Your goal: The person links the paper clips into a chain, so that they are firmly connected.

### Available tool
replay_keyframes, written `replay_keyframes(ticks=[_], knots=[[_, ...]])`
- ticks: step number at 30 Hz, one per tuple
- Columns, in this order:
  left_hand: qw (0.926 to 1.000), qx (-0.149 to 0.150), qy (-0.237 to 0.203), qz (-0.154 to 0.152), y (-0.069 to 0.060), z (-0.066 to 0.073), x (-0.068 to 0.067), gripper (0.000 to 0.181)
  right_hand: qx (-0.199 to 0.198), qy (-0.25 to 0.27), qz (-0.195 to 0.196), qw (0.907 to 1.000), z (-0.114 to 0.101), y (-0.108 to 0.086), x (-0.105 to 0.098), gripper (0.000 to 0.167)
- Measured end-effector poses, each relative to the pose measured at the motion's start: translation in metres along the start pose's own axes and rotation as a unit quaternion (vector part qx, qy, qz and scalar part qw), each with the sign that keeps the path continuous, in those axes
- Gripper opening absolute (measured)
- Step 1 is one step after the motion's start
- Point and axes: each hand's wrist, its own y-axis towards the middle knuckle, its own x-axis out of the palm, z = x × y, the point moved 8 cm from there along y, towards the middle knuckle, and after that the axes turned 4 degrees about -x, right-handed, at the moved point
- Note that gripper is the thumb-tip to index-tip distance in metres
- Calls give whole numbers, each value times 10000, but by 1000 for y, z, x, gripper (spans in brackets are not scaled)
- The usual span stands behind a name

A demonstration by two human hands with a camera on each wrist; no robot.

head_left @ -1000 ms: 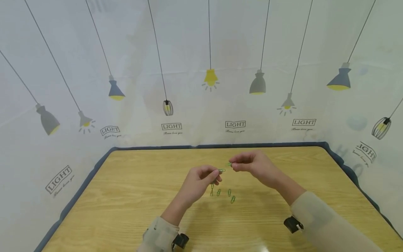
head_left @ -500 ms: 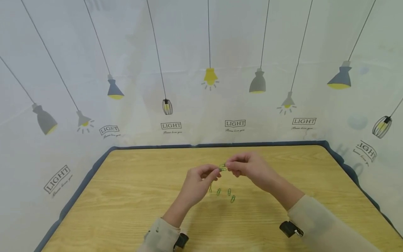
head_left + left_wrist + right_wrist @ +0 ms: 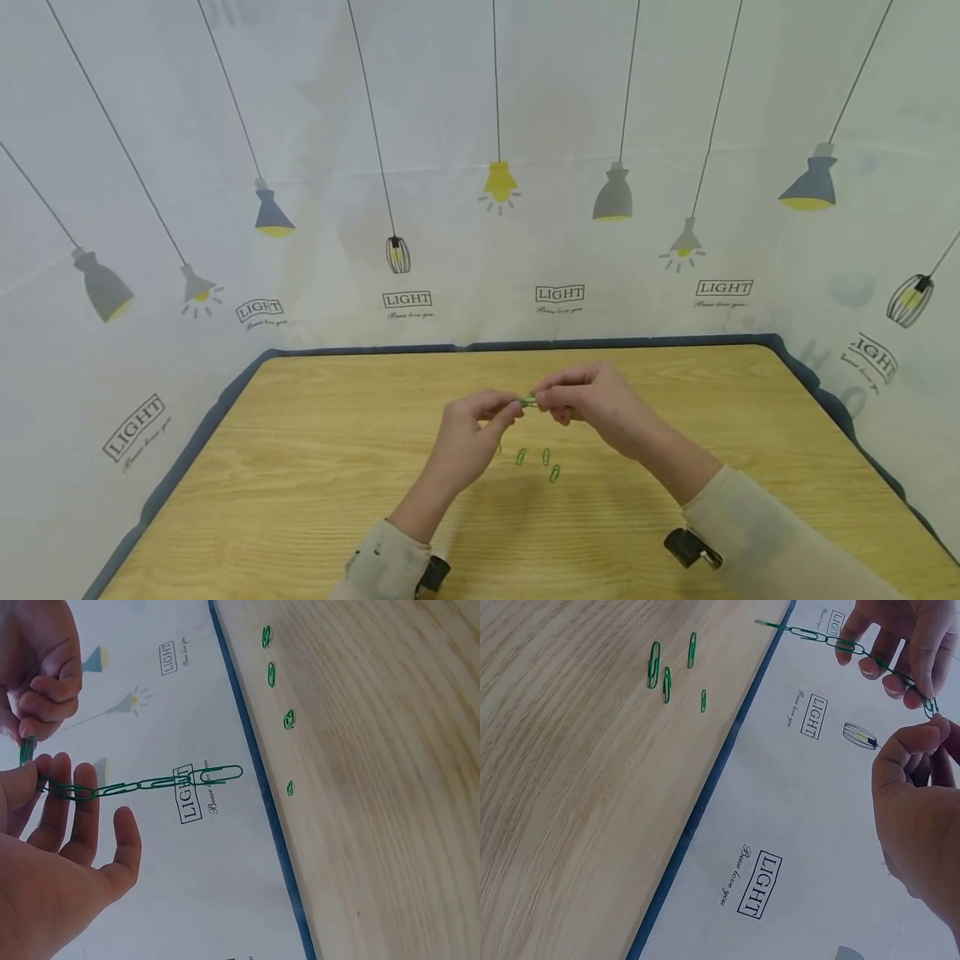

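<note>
My left hand [image 3: 465,437] pinches the end link of a chain of green paper clips [image 3: 161,782] between thumb and forefinger. The rest of the chain hangs down past its other fingers, which are spread apart in the left wrist view. Facing it, my right hand [image 3: 607,412] pinches a green paper clip [image 3: 28,748] with thumb and forefinger. That clip meets the chain's end link between the two hands' fingertips. Whether the two are hooked together, I cannot tell, since fingertips cover part of them.
Several loose green paper clips [image 3: 667,685] lie on the wooden table [image 3: 315,500] below the hands. A white cloth [image 3: 450,83] printed with lamps stands behind and at both sides of the table, with a dark blue band [image 3: 360,350] along the table's edge.
My right hand has moved left, bringing its paper clip from a gap away up to the clip at the left hand's fingertips. The left hand has barely shifted.
</note>
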Motion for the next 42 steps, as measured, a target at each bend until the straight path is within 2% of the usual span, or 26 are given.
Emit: replay_keyframes(ticks=[15,31,37,39,42], knots=[[9987,354,194,299,-1,8,-2,14,67,78,53,9999,4,-2,-3,22],[9985,404,127,348,-3,7,-7,14,217,-14,120,9997,6,-4,-2,21],[9989,220,-54,404,-4,0,-14,15,70,-137,125,9998,3,-4,-2,24],[9995,66,-184,265,-5,-4,-14,16,-73,-304,145,9994,3,-4,-1,24],[9983,-271,-506,-140,-6,-11,-10,18,-364,-677,250,9967,-1,-6,0,21]])
